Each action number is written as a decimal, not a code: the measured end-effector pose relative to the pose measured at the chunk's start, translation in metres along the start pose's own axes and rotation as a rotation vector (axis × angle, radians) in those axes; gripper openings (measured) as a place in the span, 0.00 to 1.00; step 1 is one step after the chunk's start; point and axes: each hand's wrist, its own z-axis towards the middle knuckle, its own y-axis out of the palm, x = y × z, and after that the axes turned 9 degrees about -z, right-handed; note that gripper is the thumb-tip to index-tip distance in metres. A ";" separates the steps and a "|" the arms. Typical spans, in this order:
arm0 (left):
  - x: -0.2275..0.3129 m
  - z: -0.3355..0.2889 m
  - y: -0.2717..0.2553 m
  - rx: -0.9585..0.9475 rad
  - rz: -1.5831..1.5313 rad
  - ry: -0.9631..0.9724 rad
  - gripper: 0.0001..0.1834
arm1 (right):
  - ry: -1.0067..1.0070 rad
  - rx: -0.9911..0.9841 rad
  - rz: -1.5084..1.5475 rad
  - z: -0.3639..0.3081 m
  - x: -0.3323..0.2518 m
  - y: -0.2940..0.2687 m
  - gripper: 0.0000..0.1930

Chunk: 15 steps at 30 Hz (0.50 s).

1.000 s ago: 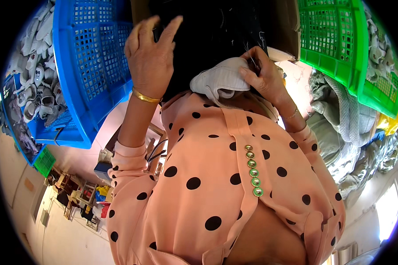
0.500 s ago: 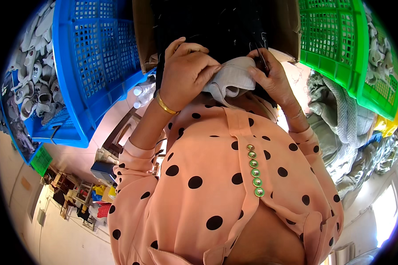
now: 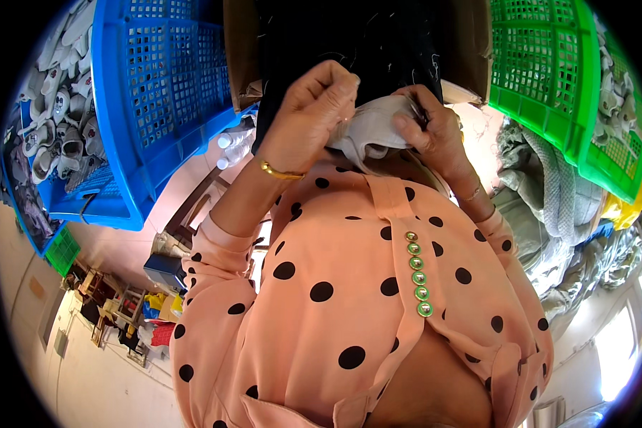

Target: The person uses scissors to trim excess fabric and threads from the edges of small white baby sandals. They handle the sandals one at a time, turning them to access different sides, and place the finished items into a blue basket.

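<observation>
A light grey fabric piece [image 3: 378,125], which looks like a small shoe upper, is bunched in front of my waist. My right hand [image 3: 435,132] grips its right side, thumb on top and fingers curled behind. Something dark shows within those fingers; earlier it looked like thin dark snips. My left hand [image 3: 317,103], with a gold bracelet at the wrist, is closed in a pinch just left of the piece. Whatever its fingertips hold is too small to make out. Dark cloth [image 3: 349,36] with loose thread ends on it lies beyond both hands.
At left stands a blue crate [image 3: 167,78], with small grey shoe pieces [image 3: 60,135] beside it. A green crate [image 3: 542,71] is at right, near heaped grey fabric [image 3: 549,192]. Cardboard [image 3: 239,57] flanks the dark cloth. Clear bottles [image 3: 234,146] stand behind my left forearm.
My left hand has come off the grey piece and closed into a pinch, rising slightly. My right hand still holds the piece, its fingers now curled tighter.
</observation>
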 end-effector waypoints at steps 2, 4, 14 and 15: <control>0.008 0.002 -0.004 0.020 0.107 0.087 0.07 | 0.013 0.004 0.078 -0.002 0.005 0.001 0.25; 0.020 0.005 -0.007 0.108 0.491 0.140 0.06 | 0.022 -0.005 0.145 -0.003 0.006 0.001 0.25; 0.022 0.005 -0.028 0.005 1.777 0.522 0.09 | -0.003 -0.031 0.095 0.002 0.001 -0.003 0.23; 0.018 0.007 -0.026 0.076 1.675 0.587 0.10 | -0.009 -0.032 0.083 0.002 0.000 -0.002 0.23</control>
